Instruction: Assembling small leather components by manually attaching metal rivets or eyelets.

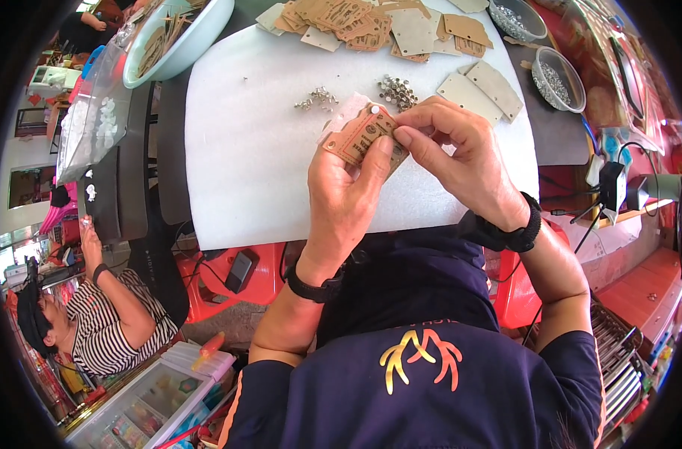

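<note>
My left hand [345, 194] is closed on a small brown printed card [347, 147], thumb on its front face. A round silver metal stud [375, 110] sits at the card's upper edge, and a whitish, thin sheet [349, 111] shows behind it. My right hand [464, 153] pinches thumb and forefinger together at the card's right edge; whatever is between those fingertips is hidden. Just beyond the card lie two small heaps of metal studs, a loose silver heap [316, 98] on the left and a denser, darker heap [398, 91] on the right.
The work lies on a white foam sheet [244, 165]. Brown and grey cards [416, 31] are piled at its far side. Two bowls of small metal parts [556, 81] stand at right, a pale basin [178, 41] at far left. A person in stripes [113, 322] sits left.
</note>
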The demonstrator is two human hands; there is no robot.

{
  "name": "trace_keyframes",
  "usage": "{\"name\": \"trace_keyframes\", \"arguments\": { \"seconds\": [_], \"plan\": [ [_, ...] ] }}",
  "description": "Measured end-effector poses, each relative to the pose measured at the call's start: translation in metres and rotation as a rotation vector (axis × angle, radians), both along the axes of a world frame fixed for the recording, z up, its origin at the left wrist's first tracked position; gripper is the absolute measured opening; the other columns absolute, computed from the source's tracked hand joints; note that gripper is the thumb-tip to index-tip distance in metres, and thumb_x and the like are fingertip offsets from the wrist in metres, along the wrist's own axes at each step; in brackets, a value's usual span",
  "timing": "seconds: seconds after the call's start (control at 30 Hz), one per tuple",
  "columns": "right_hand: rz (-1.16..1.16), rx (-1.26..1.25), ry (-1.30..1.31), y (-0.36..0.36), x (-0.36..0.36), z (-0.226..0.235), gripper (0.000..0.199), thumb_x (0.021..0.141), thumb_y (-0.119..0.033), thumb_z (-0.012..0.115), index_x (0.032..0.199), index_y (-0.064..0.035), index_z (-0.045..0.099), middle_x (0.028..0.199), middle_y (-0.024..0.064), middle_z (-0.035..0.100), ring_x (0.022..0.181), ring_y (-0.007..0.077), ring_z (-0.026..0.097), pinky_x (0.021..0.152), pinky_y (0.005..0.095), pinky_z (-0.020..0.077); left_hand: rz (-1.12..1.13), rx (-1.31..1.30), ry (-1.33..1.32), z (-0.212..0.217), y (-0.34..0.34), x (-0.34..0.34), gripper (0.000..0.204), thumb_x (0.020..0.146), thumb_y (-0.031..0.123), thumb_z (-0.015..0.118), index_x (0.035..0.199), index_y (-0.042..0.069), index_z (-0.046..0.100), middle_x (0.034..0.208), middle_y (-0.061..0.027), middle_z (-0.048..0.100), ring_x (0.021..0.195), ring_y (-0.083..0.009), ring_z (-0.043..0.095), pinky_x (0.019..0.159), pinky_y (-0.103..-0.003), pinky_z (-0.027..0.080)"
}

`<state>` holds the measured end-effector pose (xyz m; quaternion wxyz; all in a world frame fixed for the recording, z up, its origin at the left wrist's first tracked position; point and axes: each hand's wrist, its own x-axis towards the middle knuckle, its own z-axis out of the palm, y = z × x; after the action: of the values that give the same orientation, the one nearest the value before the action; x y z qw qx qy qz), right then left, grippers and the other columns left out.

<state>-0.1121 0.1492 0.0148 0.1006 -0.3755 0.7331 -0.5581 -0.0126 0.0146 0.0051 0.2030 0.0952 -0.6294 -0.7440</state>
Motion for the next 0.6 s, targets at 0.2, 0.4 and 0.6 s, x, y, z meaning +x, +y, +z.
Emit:
{"name": "trace_keyframes", "arguments": {
  "seconds": [0.2, 0.4, 0.6],
  "plan": [
    [0.046, 0.048, -0.138, 0.0046, -0.0021, 0.0029, 0.017, 0.087, -0.016, 0.068, 0.093, 0.0004, 0.065, 0.076, 0.0048, 0.064, 0.062, 0.0098, 0.055, 0.060, 0.0253, 0.0477, -0.092, 0.033, -0.002, -0.0019, -0.0029, 0.0021, 0.027, 0.096, 0.008, 0.061, 0.120, -0.006, 0.058, 0.104, -0.0072, 0.064, 0.093, -0.0088, 0.061, 0.082, -0.026, 0.051],
    [0.092, 0.039, -0.343, 0.0062, -0.0018, 0.0054, 0.018, 0.090, -0.016, 0.064, 0.093, 0.0018, 0.063, 0.074, 0.0007, 0.061, 0.065, 0.0051, 0.053, 0.059, 0.0233, 0.0464, -0.138, 0.046, -0.028, 0.0013, -0.0057, 0.0041, 0.027, 0.096, 0.008, 0.062, 0.119, -0.004, 0.058, 0.105, -0.0060, 0.065, 0.093, -0.0081, 0.060, 0.081, -0.025, 0.051],
    [0.136, 0.100, -0.408, 0.0090, -0.0035, 0.0098, 0.023, 0.095, -0.021, 0.061, 0.096, 0.0018, 0.063, 0.075, -0.0011, 0.060, 0.067, 0.0042, 0.053, 0.059, 0.0222, 0.0466, -0.130, 0.054, -0.030, -0.0019, -0.0063, 0.0047, 0.030, 0.095, 0.009, 0.063, 0.122, -0.001, 0.056, 0.106, -0.0052, 0.065, 0.094, -0.0087, 0.061, 0.082, -0.024, 0.050]
  ]
}}
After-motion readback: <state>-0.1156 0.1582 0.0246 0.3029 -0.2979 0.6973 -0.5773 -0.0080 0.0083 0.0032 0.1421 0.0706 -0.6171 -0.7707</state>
